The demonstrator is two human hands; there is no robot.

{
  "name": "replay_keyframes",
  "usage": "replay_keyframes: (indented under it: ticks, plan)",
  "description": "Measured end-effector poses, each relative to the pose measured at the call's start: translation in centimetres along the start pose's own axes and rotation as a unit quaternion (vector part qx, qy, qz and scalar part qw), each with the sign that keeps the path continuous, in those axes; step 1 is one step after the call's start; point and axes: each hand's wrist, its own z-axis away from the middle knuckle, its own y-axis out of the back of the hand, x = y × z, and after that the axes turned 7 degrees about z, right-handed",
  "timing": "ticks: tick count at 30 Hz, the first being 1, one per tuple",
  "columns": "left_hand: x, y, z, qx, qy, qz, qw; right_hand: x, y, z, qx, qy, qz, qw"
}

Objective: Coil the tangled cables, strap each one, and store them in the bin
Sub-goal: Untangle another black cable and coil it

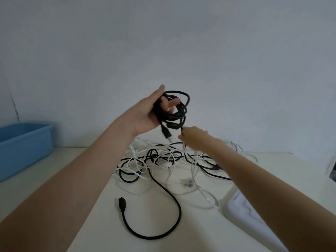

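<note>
Nearest to us a loose black cable (169,202) lies on the table (101,206), before a black-and-white tangle (163,159). Our right hand (193,137) pinches a black strand; our left hand (154,113), raised, grips the black coil (177,110). The blue bin (23,142) stands far left.

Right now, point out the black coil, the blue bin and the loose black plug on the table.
black coil (179,113), head view, loops beside the left fingers.
blue bin (23,142), head view, its front wall.
loose black plug (122,203), head view, connector body.
</note>
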Motion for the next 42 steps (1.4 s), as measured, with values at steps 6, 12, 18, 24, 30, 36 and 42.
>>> replay_keyframes:
  ticks: [6,12,18,24,30,36,42]
  plan:
    - [-0.4,-1.5,-0.9,-0.049,-0.128,0.057,0.989,-2.1,-2.2,0.5,0.074,0.039,0.144,0.986]
    - [-0.6,-0.5,-0.7,-0.012,-0.117,-0.056,0.991,-1.5,-1.6,0.3,0.109,0.081,0.178,0.975]
    - [-1.4,0.1,-1.5,-0.013,-0.107,-0.398,0.911,-2.4,-0.7,0.3,0.28,0.198,0.252,0.905]
    - [-1.9,1.0,-1.4,-0.003,-0.047,-0.598,0.8,-1.5,-0.2,1.1,0.334,0.202,0.242,0.889]
    - [-2.4,2.9,-1.1,0.022,0.004,-0.656,0.754,0.2,-0.1,0.5,0.364,0.31,0.281,0.832]
    - [-1.9,2.5,-1.4,-0.012,0.066,-0.689,0.722,1.3,0.2,0.3,0.298,0.333,0.227,0.865]
    - [-2.6,5.3,-0.5,-0.099,0.178,-0.705,0.679,3.8,2.3,0.6,0.174,0.148,0.07,0.971]
